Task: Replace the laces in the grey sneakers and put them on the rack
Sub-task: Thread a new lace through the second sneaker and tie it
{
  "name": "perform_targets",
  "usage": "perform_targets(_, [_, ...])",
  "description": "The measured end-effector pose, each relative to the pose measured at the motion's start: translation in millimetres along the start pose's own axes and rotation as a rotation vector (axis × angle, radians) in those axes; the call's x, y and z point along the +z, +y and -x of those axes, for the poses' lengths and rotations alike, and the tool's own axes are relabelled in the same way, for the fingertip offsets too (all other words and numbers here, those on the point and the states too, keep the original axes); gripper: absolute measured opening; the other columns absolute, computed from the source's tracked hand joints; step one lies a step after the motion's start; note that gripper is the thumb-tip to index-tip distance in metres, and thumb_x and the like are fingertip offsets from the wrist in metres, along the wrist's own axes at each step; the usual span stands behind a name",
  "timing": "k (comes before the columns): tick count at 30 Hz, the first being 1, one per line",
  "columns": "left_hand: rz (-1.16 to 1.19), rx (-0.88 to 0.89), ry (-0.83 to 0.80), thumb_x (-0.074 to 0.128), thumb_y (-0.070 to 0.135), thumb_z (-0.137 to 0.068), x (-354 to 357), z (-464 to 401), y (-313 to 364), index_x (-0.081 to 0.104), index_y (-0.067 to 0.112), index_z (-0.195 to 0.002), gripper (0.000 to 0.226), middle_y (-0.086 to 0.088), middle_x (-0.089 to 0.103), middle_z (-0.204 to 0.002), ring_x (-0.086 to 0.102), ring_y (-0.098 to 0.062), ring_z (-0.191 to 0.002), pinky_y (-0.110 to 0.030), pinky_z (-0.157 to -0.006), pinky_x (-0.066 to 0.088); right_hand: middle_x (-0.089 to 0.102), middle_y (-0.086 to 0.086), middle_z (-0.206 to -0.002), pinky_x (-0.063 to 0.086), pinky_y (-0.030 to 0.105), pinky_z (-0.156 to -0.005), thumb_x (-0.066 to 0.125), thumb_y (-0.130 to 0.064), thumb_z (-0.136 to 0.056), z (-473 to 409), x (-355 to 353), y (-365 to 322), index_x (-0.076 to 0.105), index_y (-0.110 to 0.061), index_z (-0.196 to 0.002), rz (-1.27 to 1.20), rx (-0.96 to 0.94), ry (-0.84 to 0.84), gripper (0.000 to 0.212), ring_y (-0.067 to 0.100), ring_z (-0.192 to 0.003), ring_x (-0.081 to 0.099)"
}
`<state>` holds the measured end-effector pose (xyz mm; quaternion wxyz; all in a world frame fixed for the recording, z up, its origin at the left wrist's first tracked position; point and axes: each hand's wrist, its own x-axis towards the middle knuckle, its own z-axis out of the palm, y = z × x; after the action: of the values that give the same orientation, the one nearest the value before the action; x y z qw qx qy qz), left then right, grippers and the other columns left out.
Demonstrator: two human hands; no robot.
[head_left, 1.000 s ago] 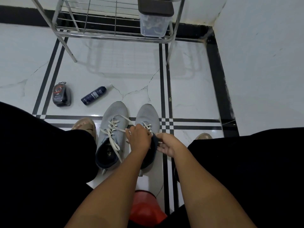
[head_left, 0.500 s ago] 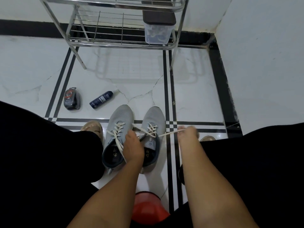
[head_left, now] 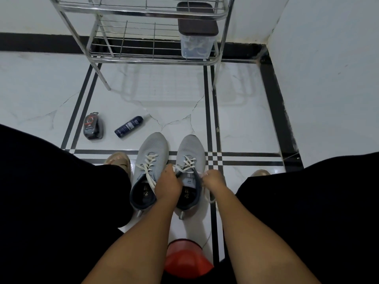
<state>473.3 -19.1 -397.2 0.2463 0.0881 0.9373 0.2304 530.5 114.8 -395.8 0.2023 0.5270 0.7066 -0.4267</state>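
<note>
Two grey mesh sneakers with dark navy linings are standing side by side on the white marble-look floor point(head_left: 174, 103), toes pointing toward the rack. The left grey sneaker point(head_left: 150, 158) is lying with its white flat lace point(head_left: 148, 168) threaded and the loose ends trailing over its opening. The right grey sneaker point(head_left: 190, 152) is sitting just beside it, carrying its own white lace point(head_left: 188, 163) crossed through the eyelets.

The left hand point(head_left: 167, 185) is reaching down over the gap between the two shoes, fingers curled, pinching the lace end at the inner side of the right sneaker's throat. The right hand point(head_left: 214, 180) is hovering at the outer edge of the same shoe, fingers bent together and pinching the other lace end, whose tail is hanging down beside the heel.

The chrome wire shoe rack point(head_left: 147, 33) is standing well apart, against the far wall, holding a clear plastic box with a dark brown lid point(head_left: 195, 37) on its lower shelf. A dark shoe-polish sponge case point(head_left: 93, 127) and a navy spray bottle point(head_left: 128, 126) are lying on the floor near the shoes' toes. A red plastic stool edge point(head_left: 187, 258) is showing between the forearms.
</note>
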Motion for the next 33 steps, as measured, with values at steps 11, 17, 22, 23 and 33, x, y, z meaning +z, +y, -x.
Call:
perform_targets(11, [0.092, -0.016, -0.066, 0.038, 0.031, -0.102, 0.7, -12.8, 1.5, 0.061, 0.010, -0.107, 0.031, -0.014, 0.064, -0.110, 0.058, -0.033, -0.102, -0.036, -0.080, 0.042, 0.062, 0.008, -0.121, 0.048, 0.031, -0.089, 0.052, -0.018, -0.091, -1.2, -4.3, -14.8, 0.062, -0.017, -0.118, 0.134, -0.176, -0.018, 0.029, 0.028, -0.109, 0.058])
perform_targets(17, [0.201, -0.217, -0.033, 0.048, 0.021, -0.098, -3.2, -17.0, 2.4, 0.061, 0.015, -0.097, 0.015, -0.015, 0.064, -0.105, 0.054, -0.028, -0.088, -0.029, -0.072, 0.035, 0.062, 0.006, -0.091, 0.040, 0.026, -0.071, 0.053, -0.025, -0.095, -9.3, -3.2, -6.9, 0.064, -0.015, -0.083, 0.112, -0.108, 0.054, 0.019, 0.025, -0.085, 0.056])
perform_targets(22, [0.204, -0.254, -0.034, 0.046, 0.022, -0.099, -5.2, -16.5, 5.0, 0.063, 0.010, -0.105, 0.021, -0.015, 0.064, -0.110, 0.057, -0.032, -0.102, -0.029, -0.074, 0.035, 0.067, 0.011, -0.109, 0.051, 0.035, -0.083, 0.054, -0.029, -0.091, -10.6, 2.3, -8.1, 0.068, -0.016, -0.101, 0.125, -0.051, 0.037, 0.022, 0.032, -0.099, 0.062])
perform_targets(23, [0.207, -0.249, -0.037, 0.046, 0.022, -0.099, -6.2, -17.9, 5.4, 0.062, 0.010, -0.107, 0.022, -0.015, 0.065, -0.110, 0.057, -0.032, -0.102, -0.029, -0.074, 0.036, 0.066, 0.011, -0.112, 0.051, 0.036, -0.086, 0.053, -0.030, -0.092, -9.7, 1.6, -7.7, 0.066, -0.016, -0.104, 0.126, -0.066, 0.035, 0.023, 0.032, -0.101, 0.061])
perform_targets(33, [0.010, -0.074, -0.114, 0.066, 0.030, -0.087, -17.5, -0.9, 18.2, 0.066, 0.014, -0.099, 0.020, -0.007, 0.066, -0.100, 0.062, -0.027, -0.097, -0.032, -0.079, 0.047, 0.062, 0.011, -0.121, 0.051, 0.032, -0.083, 0.038, -0.005, -0.097, 11.0, -42.4, -69.0, 0.061, -0.007, -0.122, -0.236, -0.307, 0.280, 0.034, 0.028, -0.108, 0.059])
